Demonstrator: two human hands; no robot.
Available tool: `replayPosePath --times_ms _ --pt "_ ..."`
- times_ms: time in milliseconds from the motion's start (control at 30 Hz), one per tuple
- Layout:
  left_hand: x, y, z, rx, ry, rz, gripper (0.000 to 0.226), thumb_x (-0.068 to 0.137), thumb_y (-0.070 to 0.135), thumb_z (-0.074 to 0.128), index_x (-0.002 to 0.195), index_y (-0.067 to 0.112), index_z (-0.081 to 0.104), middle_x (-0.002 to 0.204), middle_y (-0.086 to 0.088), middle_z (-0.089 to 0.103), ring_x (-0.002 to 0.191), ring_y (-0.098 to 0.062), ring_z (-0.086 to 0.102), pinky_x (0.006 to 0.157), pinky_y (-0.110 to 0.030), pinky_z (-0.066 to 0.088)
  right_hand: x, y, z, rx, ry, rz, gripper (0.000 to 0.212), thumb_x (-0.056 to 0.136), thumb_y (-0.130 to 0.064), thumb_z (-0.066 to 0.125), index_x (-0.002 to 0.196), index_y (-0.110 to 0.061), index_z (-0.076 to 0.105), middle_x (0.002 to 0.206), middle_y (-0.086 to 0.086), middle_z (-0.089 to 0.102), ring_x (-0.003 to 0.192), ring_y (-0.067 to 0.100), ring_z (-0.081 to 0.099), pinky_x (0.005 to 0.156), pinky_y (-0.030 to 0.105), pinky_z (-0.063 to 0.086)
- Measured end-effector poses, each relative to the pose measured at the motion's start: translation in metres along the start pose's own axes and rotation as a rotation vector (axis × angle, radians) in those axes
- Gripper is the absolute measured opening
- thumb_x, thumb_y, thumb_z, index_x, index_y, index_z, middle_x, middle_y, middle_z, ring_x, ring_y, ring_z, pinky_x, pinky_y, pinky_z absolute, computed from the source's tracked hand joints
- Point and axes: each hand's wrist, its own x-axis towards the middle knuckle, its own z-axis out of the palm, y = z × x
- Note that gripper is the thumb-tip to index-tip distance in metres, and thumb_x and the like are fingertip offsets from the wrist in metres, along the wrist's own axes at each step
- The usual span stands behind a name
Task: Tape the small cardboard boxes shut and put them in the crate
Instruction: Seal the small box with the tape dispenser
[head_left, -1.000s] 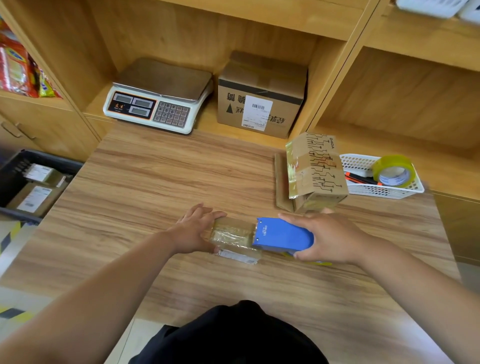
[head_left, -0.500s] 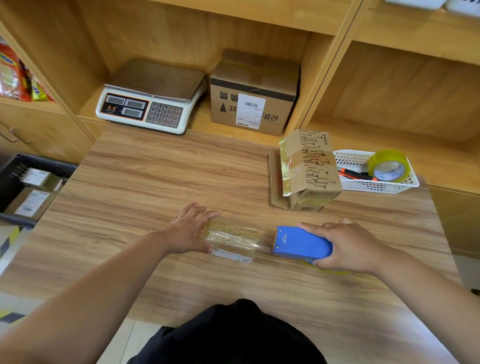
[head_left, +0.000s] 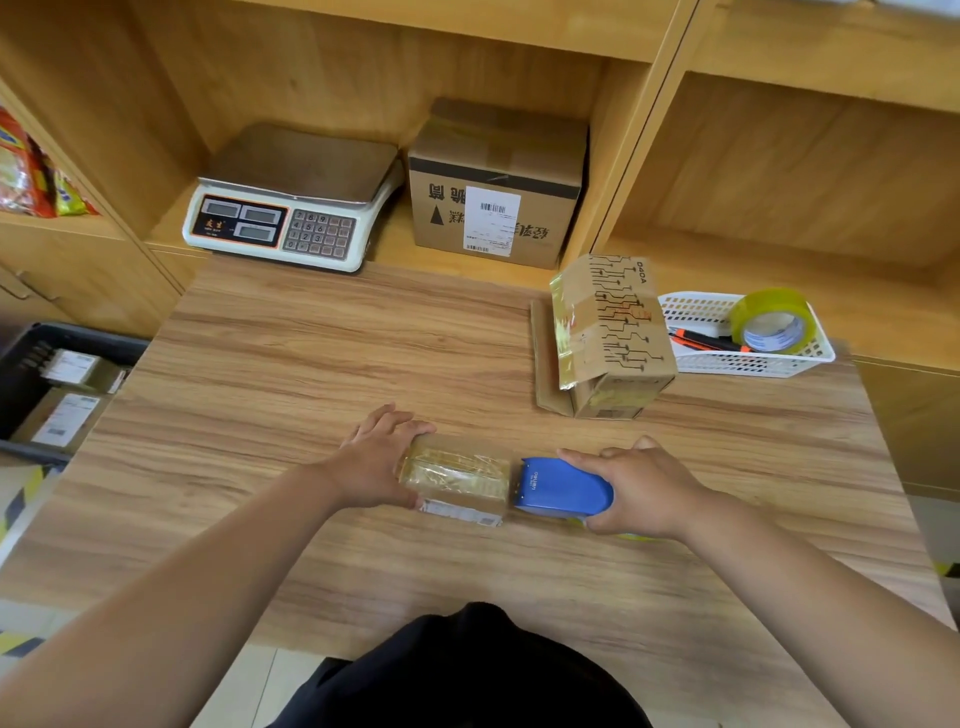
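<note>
Your small box lies on the surface, near its front edge and roughly central, long side running left to right. It is a low, oblong piece of brown cardboard. Its top is glossy with clear, yellowish tape that wrinkles and catches the light, and a white printed label runs along its near side.

Your left hand grips the box's left end, fingers at the far edge and thumb at the near edge. Your right hand is wrapped around a blue tape dispenser, whose front end sits right against the box's right end.

A second cardboard box, printed with black circuit-like lines, stands further back and to the right with a flap hanging open and shiny tape on its left side. Just beside it on the right is a white basket holding a roll of tape.

The black crate sits lower down past the surface's left edge, with labelled parcels inside.
</note>
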Motion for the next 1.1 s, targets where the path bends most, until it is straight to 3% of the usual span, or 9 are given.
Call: replayPosePath --times_ms 167,300,433,533,667,833,967,1100 --pt "0.006 0.034 0.001 0.257 0.000 0.061 0.106 0.071 0.048 0.072 0.151 0.023 0.007 0.159 -0.001 -0.003 0.144 -0.018 -0.019 0.116 -0.040 -0.014 0.002 -0.009 -0.003 -0.013 0.020 -0.011 0.082 0.077 -0.058 0.058 0.145 -0.055 0.013 0.099 -0.017 0.046 0.094 0.019 0.037 0.081 0.022 0.029" --pt "0.016 0.063 0.014 0.435 -0.007 0.188 0.114 0.071 0.061 0.069 0.152 0.020 0.000 0.159 -0.003 0.001 0.146 -0.022 -0.014 0.116 -0.045 -0.014 0.002 -0.009 -0.004 -0.024 0.021 -0.014 0.082 0.076 -0.060 0.058 0.145 -0.054 0.013 0.102 -0.016 0.048 0.093 0.018 0.037 0.081 0.022 0.027" --pt "0.023 0.085 0.026 0.523 0.085 0.248 0.105 0.073 0.062 0.066 0.150 0.019 0.009 0.149 -0.006 0.022 0.141 -0.026 0.012 0.118 -0.044 0.004 -0.003 -0.011 -0.008 -0.061 0.041 -0.021 0.081 0.078 -0.057 0.058 0.147 -0.050 0.014 0.113 -0.011 0.054 0.088 0.014 0.034 0.081 0.023 0.024" --pt "0.024 0.088 0.028 0.544 0.194 0.278 0.090 0.076 0.059 0.062 0.146 0.018 0.023 0.137 -0.006 0.036 0.127 -0.025 0.030 0.111 -0.039 0.024 -0.004 -0.012 -0.010 -0.077 0.047 -0.022 0.082 0.078 -0.059 0.058 0.146 -0.051 0.014 0.115 -0.011 0.055 0.089 0.016 0.036 0.081 0.023 0.023" --pt "0.023 0.082 0.018 0.406 0.243 0.259 0.085 0.077 0.056 0.062 0.145 0.019 0.027 0.138 -0.001 0.036 0.128 -0.022 0.029 0.109 -0.034 0.025 -0.012 -0.007 -0.020 0.010 0.070 0.012 0.081 0.077 -0.059 0.060 0.144 -0.055 0.014 0.109 -0.014 0.054 0.097 0.018 0.041 0.083 0.023 0.027" --pt "0.010 0.065 -0.006 0.148 0.254 0.241 0.094 0.068 0.051 0.075 0.145 0.023 0.028 0.138 0.006 0.036 0.125 -0.014 0.029 0.104 -0.031 0.036 -0.024 -0.014 -0.054 0.020 0.184 -0.048 0.083 0.074 -0.058 0.064 0.144 -0.053 0.019 0.133 -0.018 0.051 0.115 0.008 0.045 0.092 0.023 0.025" --pt "-0.002 0.050 -0.015 -0.143 0.249 0.205 0.096 0.065 0.029 0.084 0.144 0.023 0.030 0.139 0.009 0.036 0.127 -0.009 0.033 0.099 -0.014 0.027 -0.026 -0.029 -0.082 0.028 0.175 -0.047 0.084 0.072 -0.060 0.065 0.140 -0.061 0.017 0.135 -0.021 0.047 0.112 0.020 0.040 0.087 0.025 0.031" --pt "-0.007 0.033 -0.010 -0.251 0.218 0.142 0.099 0.063 0.019 0.085 0.145 0.022 0.029 0.144 0.005 0.036 0.131 -0.009 0.037 0.102 -0.014 0.028 -0.018 -0.049 -0.094 0.007 0.124 -0.083 0.084 0.073 -0.062 0.063 0.142 -0.059 0.015 0.128 -0.016 0.052 0.106 0.016 0.039 0.083 0.026 0.029"
